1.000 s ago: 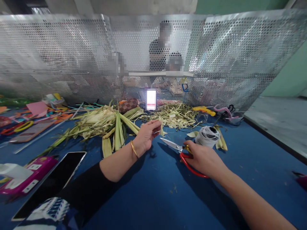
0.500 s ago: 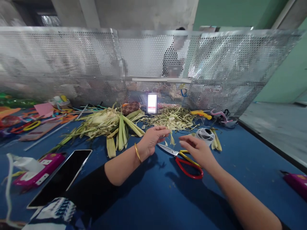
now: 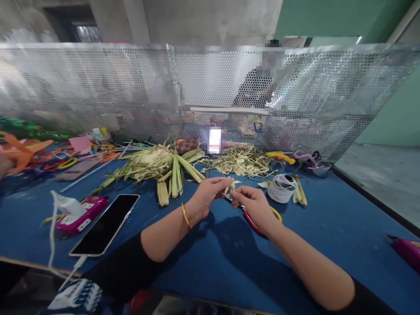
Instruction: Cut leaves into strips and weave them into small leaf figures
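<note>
I have a small pale husk piece (image 3: 232, 186) in view, between the two hands, just above the worktop (image 3: 203, 275). Left hand (image 3: 208, 197): thumb and fingers together, clamped on the piece from the left. Right hand (image 3: 256, 205): thumb and index pinched shut on its lower end. Too small for me to read the fold.

Scissors (image 3: 252, 224) lie on the worktop under the right fingers and palm. I see a red handle and a yellow one either side of the hand, plus a bit of blade near the left fingertips. Can't tell if the hand touches them.

Spool of white cord (image 3: 281, 189) is right of the fingers, near. Just right of that, a couple of husk strips (image 3: 299, 193).

Straight beyond the fingers I get a heap of husk shreds (image 3: 242, 161); beyond and to their left, the bigger husk pile (image 3: 147, 164), with wide leaves toward me. Checkered pouch (image 3: 187, 146) sits behind that pile. Yellow tool (image 3: 281, 157) is past the spool.

Well left of the fingers: dark phone (image 3: 105, 225), cable in its near end, then a magenta power strip (image 3: 82, 214). Far left edge, another person's hand (image 3: 4, 165) beside orange cutouts (image 3: 22, 151).

Beyond everything, I see a perforated screen (image 3: 210, 74), with a person in dark clothing (image 3: 254, 87) behind it.
</note>
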A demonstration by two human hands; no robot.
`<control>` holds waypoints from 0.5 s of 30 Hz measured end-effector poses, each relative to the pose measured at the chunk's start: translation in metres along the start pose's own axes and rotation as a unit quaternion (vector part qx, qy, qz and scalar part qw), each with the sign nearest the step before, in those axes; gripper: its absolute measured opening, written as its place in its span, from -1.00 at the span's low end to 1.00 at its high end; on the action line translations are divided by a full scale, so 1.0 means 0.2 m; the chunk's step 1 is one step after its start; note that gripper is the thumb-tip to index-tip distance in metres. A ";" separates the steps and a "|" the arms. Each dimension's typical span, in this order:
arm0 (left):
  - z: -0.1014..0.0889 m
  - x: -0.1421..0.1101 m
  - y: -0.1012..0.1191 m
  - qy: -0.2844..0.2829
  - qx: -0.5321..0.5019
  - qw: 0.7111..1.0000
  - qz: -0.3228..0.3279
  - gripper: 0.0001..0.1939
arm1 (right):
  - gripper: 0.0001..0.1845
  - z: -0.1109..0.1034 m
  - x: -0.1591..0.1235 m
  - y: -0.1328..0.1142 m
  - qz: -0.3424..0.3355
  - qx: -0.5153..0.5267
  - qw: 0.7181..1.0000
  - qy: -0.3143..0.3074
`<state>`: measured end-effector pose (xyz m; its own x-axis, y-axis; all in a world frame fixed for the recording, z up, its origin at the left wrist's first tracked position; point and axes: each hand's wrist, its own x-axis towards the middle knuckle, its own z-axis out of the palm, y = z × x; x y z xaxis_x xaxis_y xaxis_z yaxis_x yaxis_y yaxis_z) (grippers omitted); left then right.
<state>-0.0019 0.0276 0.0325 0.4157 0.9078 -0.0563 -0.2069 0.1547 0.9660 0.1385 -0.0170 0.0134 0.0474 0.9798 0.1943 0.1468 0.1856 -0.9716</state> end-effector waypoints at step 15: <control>-0.08 0.05 -0.04 0.053 -0.031 0.997 -0.048 -0.72 | -0.68 0.03 -0.03 0.09 0.052 -0.015 0.998 -0.036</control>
<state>-0.0100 0.0417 0.0208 0.3412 0.9230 -0.1778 -0.2264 0.2642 0.9375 0.1344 -0.0194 -0.0055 -0.0080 0.9967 0.0811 0.1748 0.0813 -0.9812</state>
